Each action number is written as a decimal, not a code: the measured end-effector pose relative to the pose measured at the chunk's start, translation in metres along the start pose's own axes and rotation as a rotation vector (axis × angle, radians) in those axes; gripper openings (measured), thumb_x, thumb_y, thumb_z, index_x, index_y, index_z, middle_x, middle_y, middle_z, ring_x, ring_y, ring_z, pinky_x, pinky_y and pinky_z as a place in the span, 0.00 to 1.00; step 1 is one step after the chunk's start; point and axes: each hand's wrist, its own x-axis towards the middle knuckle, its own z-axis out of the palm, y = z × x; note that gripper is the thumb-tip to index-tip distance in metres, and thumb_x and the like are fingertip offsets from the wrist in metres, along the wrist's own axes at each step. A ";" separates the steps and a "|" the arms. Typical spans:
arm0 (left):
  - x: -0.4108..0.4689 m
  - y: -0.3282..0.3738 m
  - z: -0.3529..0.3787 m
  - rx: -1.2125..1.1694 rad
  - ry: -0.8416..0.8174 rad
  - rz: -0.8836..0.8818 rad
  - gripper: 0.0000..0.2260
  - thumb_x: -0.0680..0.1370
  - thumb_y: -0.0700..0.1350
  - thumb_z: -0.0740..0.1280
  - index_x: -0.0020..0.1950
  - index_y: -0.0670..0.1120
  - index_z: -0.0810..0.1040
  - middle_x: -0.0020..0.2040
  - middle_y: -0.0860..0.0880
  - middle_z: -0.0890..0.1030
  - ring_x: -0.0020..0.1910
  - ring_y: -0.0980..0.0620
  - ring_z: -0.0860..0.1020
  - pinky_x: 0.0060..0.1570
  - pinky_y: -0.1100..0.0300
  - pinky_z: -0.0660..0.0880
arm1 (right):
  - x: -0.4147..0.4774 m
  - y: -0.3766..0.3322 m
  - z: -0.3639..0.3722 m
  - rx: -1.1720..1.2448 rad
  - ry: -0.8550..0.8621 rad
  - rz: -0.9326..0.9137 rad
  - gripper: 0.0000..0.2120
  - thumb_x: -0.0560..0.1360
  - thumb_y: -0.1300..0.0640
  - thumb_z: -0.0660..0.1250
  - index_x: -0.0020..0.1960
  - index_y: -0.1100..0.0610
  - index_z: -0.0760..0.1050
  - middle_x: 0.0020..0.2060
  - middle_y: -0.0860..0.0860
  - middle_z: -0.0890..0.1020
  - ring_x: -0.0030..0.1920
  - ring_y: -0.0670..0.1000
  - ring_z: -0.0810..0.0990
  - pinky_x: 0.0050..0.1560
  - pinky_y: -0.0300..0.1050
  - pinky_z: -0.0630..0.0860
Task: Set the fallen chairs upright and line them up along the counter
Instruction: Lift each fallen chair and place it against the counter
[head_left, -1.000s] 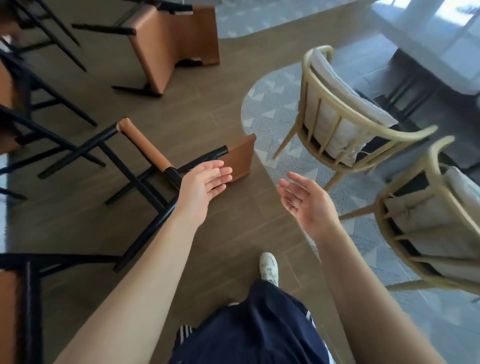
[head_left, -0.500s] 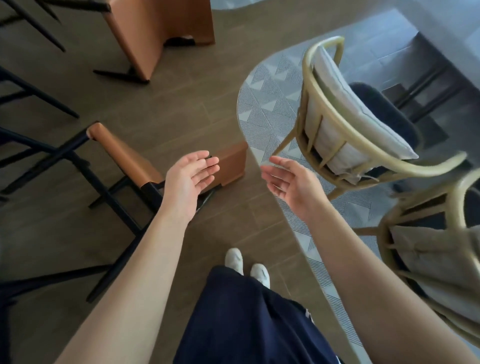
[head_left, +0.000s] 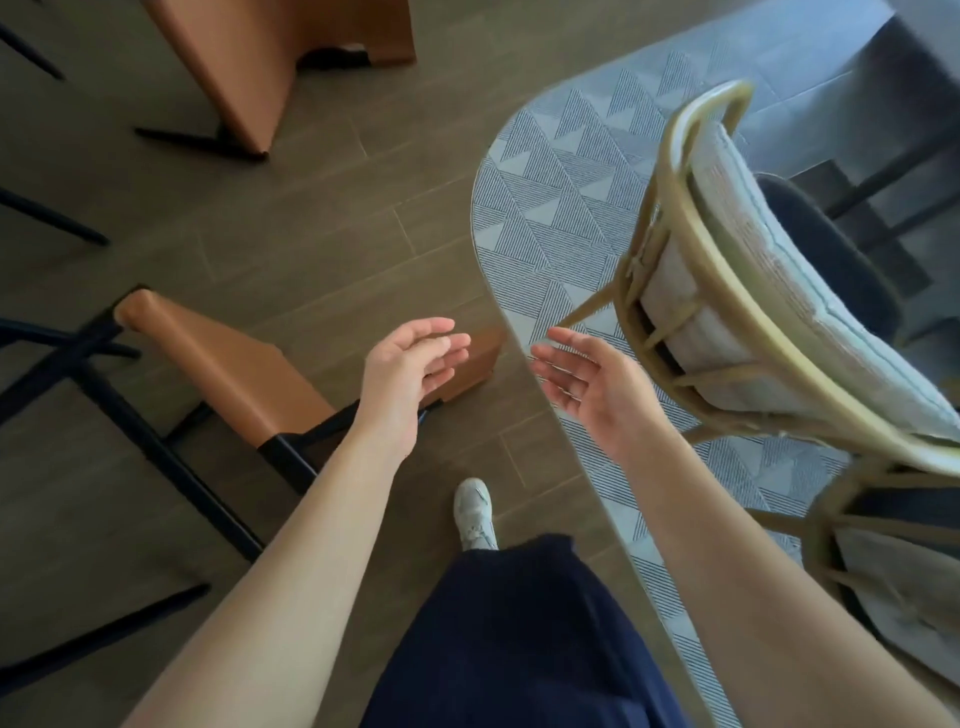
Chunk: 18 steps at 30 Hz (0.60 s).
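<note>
The brown plank floor (head_left: 311, 249) takes up most of what is in sight, with a pale rug (head_left: 561, 208) of striped triangles curving in from the right. On the bare floor lies a fallen chair (head_left: 234, 369) on its side, its tan padded seat facing up and its black legs stretching out to the left. One tan corner reaches almost to the rug's edge. A second fallen chair (head_left: 260, 62) of the same make lies farther off at the top, well apart from the first. On the rug stands a wooden armchair (head_left: 735, 296) with a curved rail and spindles. It holds a pale back cushion (head_left: 769, 260) and a dark seat pad (head_left: 831, 260). Another armchair (head_left: 883, 519) just beside it is cut off at the lower right. The person's dark trousers (head_left: 509, 634) fill the bottom middle. Both hands are out in front, palms turned toward each other. The left hand (head_left: 410, 364) hangs over the near fallen chair with its fingers loosely spread, gripping nothing. The right hand (head_left: 587, 384) hangs just beside the armchair with its palm up, fingers relaxed and empty. A white shoe (head_left: 474, 514) points forward below them.
</note>
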 end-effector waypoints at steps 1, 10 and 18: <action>0.011 0.001 0.002 0.008 -0.004 0.001 0.09 0.78 0.35 0.64 0.52 0.45 0.81 0.47 0.47 0.86 0.51 0.48 0.84 0.57 0.54 0.78 | 0.009 -0.002 0.001 -0.002 0.004 0.004 0.12 0.81 0.57 0.59 0.59 0.58 0.78 0.51 0.56 0.85 0.52 0.54 0.84 0.54 0.48 0.77; 0.107 -0.011 0.025 0.060 0.042 0.007 0.10 0.75 0.32 0.67 0.51 0.45 0.80 0.45 0.49 0.85 0.49 0.51 0.82 0.56 0.56 0.76 | 0.118 -0.003 0.005 -0.045 0.004 0.101 0.12 0.81 0.56 0.58 0.57 0.57 0.78 0.47 0.54 0.86 0.47 0.51 0.85 0.47 0.45 0.76; 0.184 -0.060 0.045 0.105 0.064 -0.041 0.09 0.76 0.33 0.68 0.49 0.46 0.79 0.43 0.50 0.85 0.47 0.54 0.82 0.51 0.62 0.76 | 0.207 0.010 -0.004 -0.114 -0.028 0.147 0.11 0.80 0.57 0.57 0.53 0.55 0.79 0.44 0.52 0.86 0.46 0.49 0.84 0.45 0.43 0.75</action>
